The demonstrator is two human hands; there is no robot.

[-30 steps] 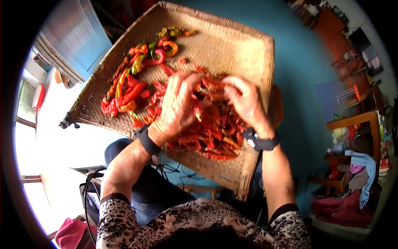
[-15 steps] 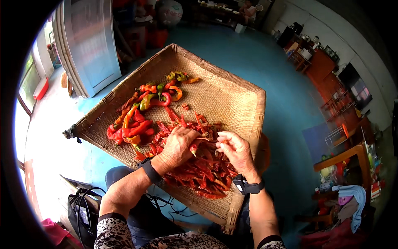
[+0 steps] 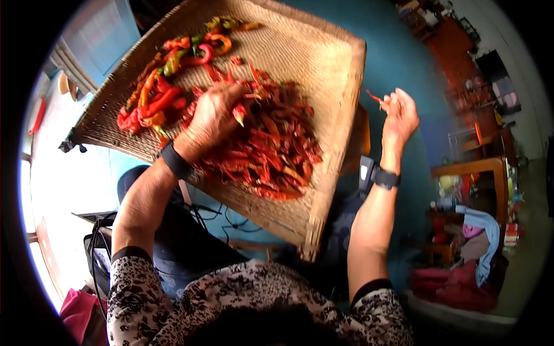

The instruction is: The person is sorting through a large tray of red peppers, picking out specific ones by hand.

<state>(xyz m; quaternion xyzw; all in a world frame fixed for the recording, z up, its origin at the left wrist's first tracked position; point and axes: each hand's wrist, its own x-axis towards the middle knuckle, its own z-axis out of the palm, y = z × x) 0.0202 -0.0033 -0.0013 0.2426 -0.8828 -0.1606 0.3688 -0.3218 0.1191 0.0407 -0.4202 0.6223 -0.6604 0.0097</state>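
Note:
My left hand (image 3: 212, 118) is closed over the heap of dried red chili peppers (image 3: 271, 144) in the wicker tray (image 3: 311, 49). A red chili pepper with a pale stem end (image 3: 239, 113) sticks out beside its fingers and seems held in them. Outside the tray's right edge, my right hand (image 3: 400, 118) is raised, its fingers pinching a small, thin dried red chili pepper (image 3: 373, 96). Fresher, plumper red, orange and green peppers (image 3: 163, 101) lie along the tray's left side, apart from the heap.
The tray lies tilted over my lap, with dark cables (image 3: 222, 216) below it. To the right, a wooden chair (image 3: 479, 167) stands near a blue cloth (image 3: 487, 248) and other clothes. A black bag (image 3: 98, 254) is at the lower left.
My right hand has moved away from the heap, up and right past the tray's edge, carrying a thin chili. My left hand stays on the heap. The whole view has shifted downward.

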